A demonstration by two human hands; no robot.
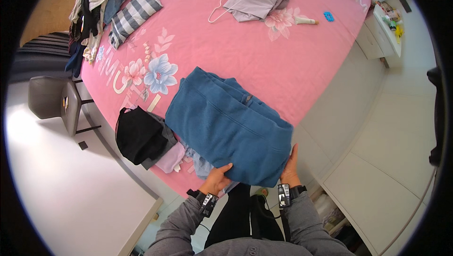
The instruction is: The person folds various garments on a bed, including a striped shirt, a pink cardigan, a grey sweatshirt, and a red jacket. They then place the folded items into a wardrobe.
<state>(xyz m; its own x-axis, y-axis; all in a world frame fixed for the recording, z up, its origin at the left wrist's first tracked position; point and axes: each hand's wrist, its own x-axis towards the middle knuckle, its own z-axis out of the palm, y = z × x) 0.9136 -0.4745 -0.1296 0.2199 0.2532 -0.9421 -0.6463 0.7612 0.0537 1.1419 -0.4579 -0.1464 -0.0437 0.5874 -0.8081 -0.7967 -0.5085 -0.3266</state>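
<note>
A folded blue fleece garment (226, 125) lies across the near corner of a bed with a pink flowered sheet (226, 50). Its near end reaches past the mattress edge, above my legs. My left hand (216, 181) grips the lower edge, thumb on top and fingers hidden beneath. At the right end, my right hand (291, 167) holds the side, its fingers partly behind the cloth. Just left of the fleece sits a pile with a black garment (141, 135) on top and a pink cloth (171, 157) below. Blue striped fabric (200, 164) shows under the fleece.
A checked folded cloth (136, 17) and heaped clothes (102, 4) lie at the far left. Farther back are a white hanger (220, 2), a grey garment (254, 1), a tube (306, 20) and a blue object (328, 16). A chair (67, 102) stands left.
</note>
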